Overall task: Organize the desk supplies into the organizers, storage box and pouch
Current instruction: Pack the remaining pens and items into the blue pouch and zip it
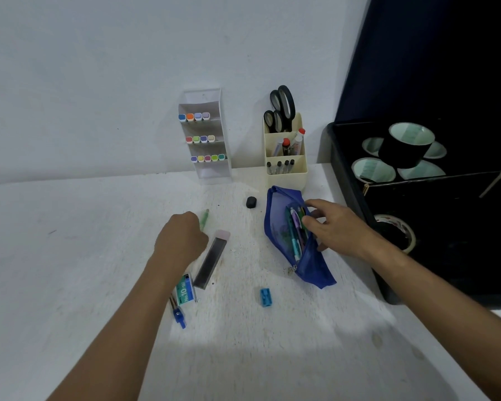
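Observation:
A blue mesh pouch (pixel 275 227) lies unzipped on the white desk, with several pens inside. My right hand (pixel 334 227) rests on the pouch's right edge, thumb and fingers at its opening. My left hand (pixel 182 237) is closed around a green pen (pixel 204 219) whose tip sticks out beyond the knuckles. Beside that hand lies a dark lead case with a pink cap (pixel 211 260). A staples box (pixel 185 290), a blue compass (pixel 178 314), a blue sharpener (pixel 265 297) and a black eraser (pixel 251 202) lie loose on the desk.
A clear tiered organizer (pixel 207 140) with coloured markers stands against the wall. A cream organizer (pixel 287 157) holds scissors and pens. A dark storage box (pixel 434 215) with tape rolls sits open on the right, its lid upright.

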`<state>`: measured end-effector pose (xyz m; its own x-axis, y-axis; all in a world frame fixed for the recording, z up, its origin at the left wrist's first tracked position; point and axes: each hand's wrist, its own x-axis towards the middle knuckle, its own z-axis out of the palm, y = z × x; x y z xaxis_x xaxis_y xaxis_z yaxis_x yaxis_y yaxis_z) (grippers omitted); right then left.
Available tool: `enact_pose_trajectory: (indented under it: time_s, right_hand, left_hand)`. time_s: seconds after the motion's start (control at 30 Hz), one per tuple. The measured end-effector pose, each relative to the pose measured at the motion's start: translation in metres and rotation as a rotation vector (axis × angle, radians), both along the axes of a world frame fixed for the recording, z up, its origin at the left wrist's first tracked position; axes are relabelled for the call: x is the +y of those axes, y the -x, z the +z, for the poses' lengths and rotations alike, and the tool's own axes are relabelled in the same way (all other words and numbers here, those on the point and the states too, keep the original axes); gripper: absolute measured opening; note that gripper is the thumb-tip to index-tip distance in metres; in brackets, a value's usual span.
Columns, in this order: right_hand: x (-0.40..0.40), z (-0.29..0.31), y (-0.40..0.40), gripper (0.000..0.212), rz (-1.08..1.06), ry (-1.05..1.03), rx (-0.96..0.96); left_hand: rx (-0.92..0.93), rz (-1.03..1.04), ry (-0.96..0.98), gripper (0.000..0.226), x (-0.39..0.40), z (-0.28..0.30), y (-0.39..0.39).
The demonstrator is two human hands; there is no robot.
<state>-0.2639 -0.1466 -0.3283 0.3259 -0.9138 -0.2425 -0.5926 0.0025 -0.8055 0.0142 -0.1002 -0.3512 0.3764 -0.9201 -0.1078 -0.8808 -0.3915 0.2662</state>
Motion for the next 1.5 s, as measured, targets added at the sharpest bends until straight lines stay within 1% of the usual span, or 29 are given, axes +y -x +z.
enact_pose_trajectory:
  time_s: [0.03,0.1,0.13,0.2,0.3,0.37,0.43,0.5,0.63,0.77,0.87,0.97,1.03,1.1,1.17,1.23,1.3,1.37,1.5]
  right_hand:
    - [0.000,0.000,0.000,0.046,-0.001,-0.003,-0.004]
    - [0.000,0.000,0.000,0.045,-0.005,-0.010,-0.007]
    - [0.000,0.001,0.000,0.043,-0.008,-0.012,-0.007]
    - [0.000,0.002,0.000,0.039,-0.016,-0.010,-0.010]
    - [0.000,0.002,0.001,0.034,-0.031,0.001,-0.016]
    - [0.000,0.002,0.001,0.034,-0.038,0.009,-0.019]
    - [0.000,0.003,0.000,0.035,-0.044,0.014,-0.024]
    - [0.000,0.004,0.000,0.036,-0.053,0.022,-0.032]
    - [0.001,0.003,0.002,0.036,-0.066,0.025,-0.052]
    - [0.001,0.004,0.001,0.033,-0.055,0.036,-0.048]
    - [0.002,0.003,0.000,0.032,-0.044,0.032,-0.055]
    - [0.003,0.003,-0.001,0.035,-0.037,0.027,-0.049]
    - [0.003,0.002,-0.001,0.037,-0.024,0.026,-0.041]
    - [0.004,0.003,-0.002,0.035,-0.017,0.024,-0.040]
    - [0.004,0.002,-0.002,0.036,-0.021,0.021,-0.037]
    - [0.003,0.002,-0.002,0.038,-0.026,0.017,-0.029]
    - [0.004,0.003,-0.002,0.039,-0.026,0.013,-0.023]
    - [0.004,0.003,-0.002,0.038,-0.032,0.014,-0.019]
    - [0.003,0.004,0.000,0.038,-0.090,0.062,0.014]
  left_hand:
    - [0.041,-0.036,0.030,0.008,-0.003,0.005,0.004]
    - [0.174,-0.091,0.105,0.020,-0.006,0.018,0.019]
    - [0.253,-0.111,0.141,0.022,-0.006,0.025,0.030]
    - [0.431,-0.127,0.177,0.018,-0.005,0.036,0.053]
    - [0.689,-0.128,0.115,0.012,-0.005,0.041,0.084]
    - [0.747,-0.120,0.079,0.011,-0.009,0.035,0.101]
    - [0.729,-0.114,0.108,0.016,-0.013,0.027,0.114]
    - [0.712,-0.155,0.142,0.021,-0.016,0.021,0.125]
    - [0.741,-0.233,0.125,0.020,-0.013,0.017,0.133]
    - [0.785,-0.169,0.143,0.022,-0.006,0.016,0.113]
    - [0.708,-0.102,0.183,0.024,0.002,0.013,0.081]
    - [0.560,-0.044,0.193,0.026,0.010,0.013,0.047]
    - [0.437,-0.016,0.143,0.029,0.014,0.013,0.028]
    - [0.349,0.019,0.048,0.035,0.016,0.010,0.015]
    - [0.295,0.045,-0.046,0.041,0.019,0.006,0.008]
    - [0.286,0.055,-0.092,0.044,0.022,0.002,0.007]
    - [0.287,0.062,-0.125,0.040,0.026,-0.001,0.011]
    - [0.245,0.059,-0.148,0.020,0.027,-0.004,0.016]
    - [0.191,0.029,-0.159,0.023,0.022,-0.011,0.020]
